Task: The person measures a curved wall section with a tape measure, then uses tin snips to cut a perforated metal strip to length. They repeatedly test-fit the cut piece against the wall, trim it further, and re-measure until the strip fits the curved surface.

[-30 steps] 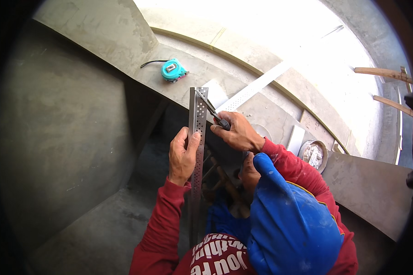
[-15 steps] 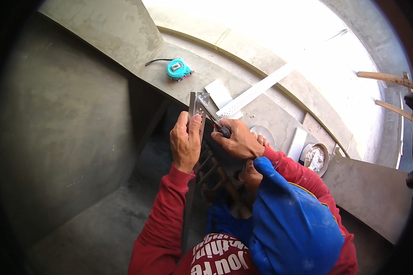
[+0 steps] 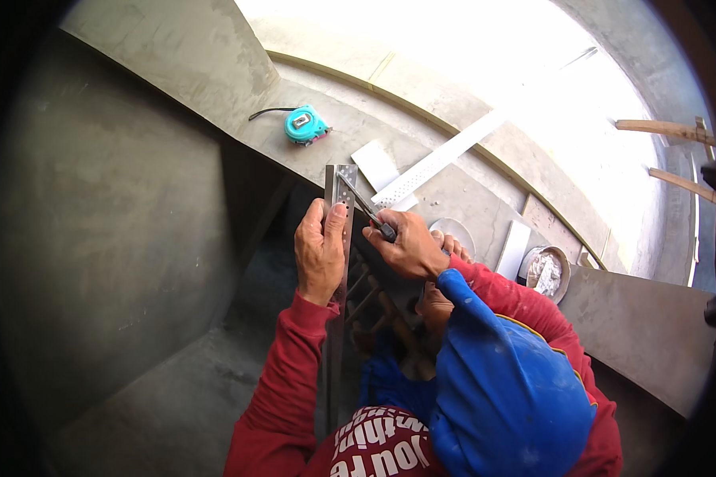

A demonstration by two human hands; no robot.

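My left hand (image 3: pixel 320 253) is closed around a long, grey, perforated corner bead (image 3: pixel 348 191), thumb on its face and fingers behind the edge. The bead stands nearly upright in view and runs down past my left forearm. My right hand (image 3: pixel 412 245) grips a slim metal tool (image 3: pixel 361 199) by its dark handle. The tool's tip lies against the holed face near the bead's top end. Its exact kind is hard to make out, as my fingers cover most of the handle.
On the concrete ledge lie a turquoise tape measure (image 3: pixel 303 126), a short white piece (image 3: pixel 375 164) and a white perforated strip (image 3: pixel 437 165). Farther right are a white round disc (image 3: pixel 463 230), another white strip (image 3: pixel 514 248) and a bowl of white paste (image 3: pixel 546 274). My blue-clad knee (image 3: pixel 509 381) rises at lower right.
The bead has turned slightly, showing more of its holed face. The tool's tip has moved a little left and down along with my right hand.
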